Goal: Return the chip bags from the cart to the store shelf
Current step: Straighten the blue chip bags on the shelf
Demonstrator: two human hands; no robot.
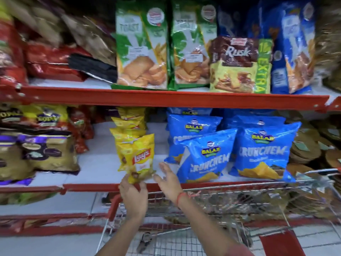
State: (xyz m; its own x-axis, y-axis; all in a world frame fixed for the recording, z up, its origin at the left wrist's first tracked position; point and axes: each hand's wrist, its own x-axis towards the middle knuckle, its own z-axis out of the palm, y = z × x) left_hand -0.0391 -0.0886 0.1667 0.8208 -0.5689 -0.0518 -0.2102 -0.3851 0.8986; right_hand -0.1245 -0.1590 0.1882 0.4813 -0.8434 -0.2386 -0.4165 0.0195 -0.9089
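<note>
A yellow Lay's chip bag [138, 157] stands upright at the front of the middle shelf [103, 169], ahead of a row of like yellow bags [129, 124]. My left hand [132, 193] grips its bottom edge. My right hand [168, 179] hovers just right of the bag, fingers spread, holding nothing. Below my arms is the wire cart [212, 204] with its red rim; its inside looks blurred and I cannot make out bags in it.
Blue Crunchem bags [262, 154] fill the shelf to the right. Gold and purple bags [42, 156] sit to the left. The upper shelf holds toast packs [142, 47] and a Rusk pack [239, 65]. White shelf surface shows on both sides of the yellow row.
</note>
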